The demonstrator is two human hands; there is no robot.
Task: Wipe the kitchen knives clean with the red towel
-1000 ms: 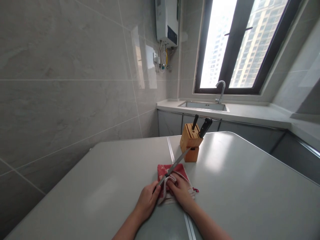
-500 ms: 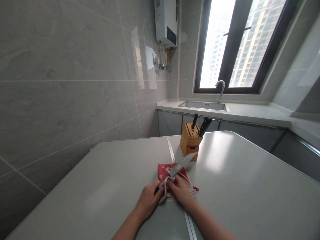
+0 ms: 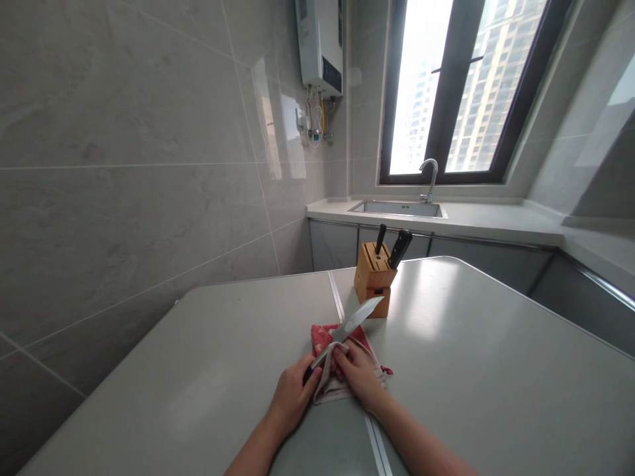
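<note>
Knife (image 3: 358,318): seen from the head, it slants over the near middle of the table (image 3: 233,350), black handle toward the person, bright blade pointing up and away to the right.
Left hand (image 3: 292,391): fingers curled around the knife's handle, thumb along the upper side.
Right hand (image 3: 363,378): thumb and fingers pinching a raised fold of the cloth (image 3: 321,337) beside the base of the blade; the exact contact between fold and steel is too small to tell.
Cloth: red with a pale border and pale underside, bunched beneath the knife and right hand, its far corner flat on the table; a small red loop (image 3: 387,371) sticks out at its right.
Knife block (image 3: 376,270): wooden, upright just beyond the cloth; the blade's tip overlaps its lower front in the picture, and whether they touch cannot be told.
Block's slots: a slim black handle (image 3: 381,239) and a thicker black handle (image 3: 399,249) rise from the top, the thicker one leaning right.
Table seam: a pale metal strip (image 3: 372,433) runs lengthwise, passing under the cloth.
Background: a counter (image 3: 491,211) with sink (image 3: 397,207) and curved faucet (image 3: 432,177) below a dark-framed window (image 3: 443,132); a white water heater (image 3: 317,49) hangs left of it.
</note>
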